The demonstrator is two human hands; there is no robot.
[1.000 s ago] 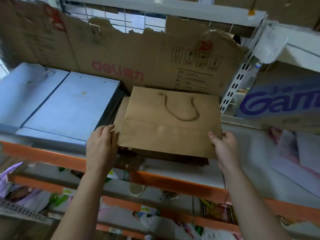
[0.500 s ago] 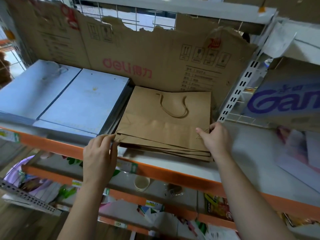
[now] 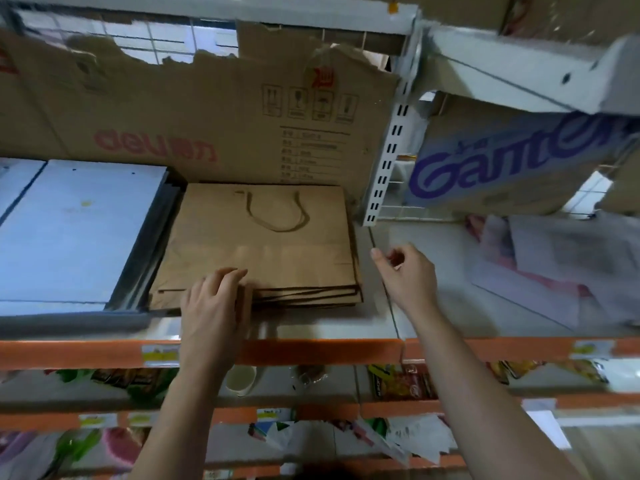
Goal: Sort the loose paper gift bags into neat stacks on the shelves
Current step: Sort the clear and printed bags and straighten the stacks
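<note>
A flat stack of brown paper gift bags [image 3: 263, 244] lies on the white shelf [image 3: 377, 323], its top bag showing a twisted cord handle. My left hand [image 3: 214, 306] rests on the stack's front edge, fingers lying over the top bag near its left front corner. My right hand [image 3: 408, 275] hovers just right of the stack, off the bags, fingers loosely curled and holding nothing. To the left lie stacks of pale blue bags [image 3: 79, 230], their edges against the brown stack.
A torn cardboard sheet [image 3: 207, 112] stands behind the bags. A white slotted upright [image 3: 384, 161] rises right of the stack. A "Ganten" box [image 3: 512, 157] and loose pale bags [image 3: 554, 271] fill the right bay. Orange shelf rails [image 3: 311, 351] run below, over cluttered lower shelves.
The brown stack has been pushed back and squared against the cardboard. My right hand let go of its right edge and moved away to the right. My left hand slid along the front edge.
</note>
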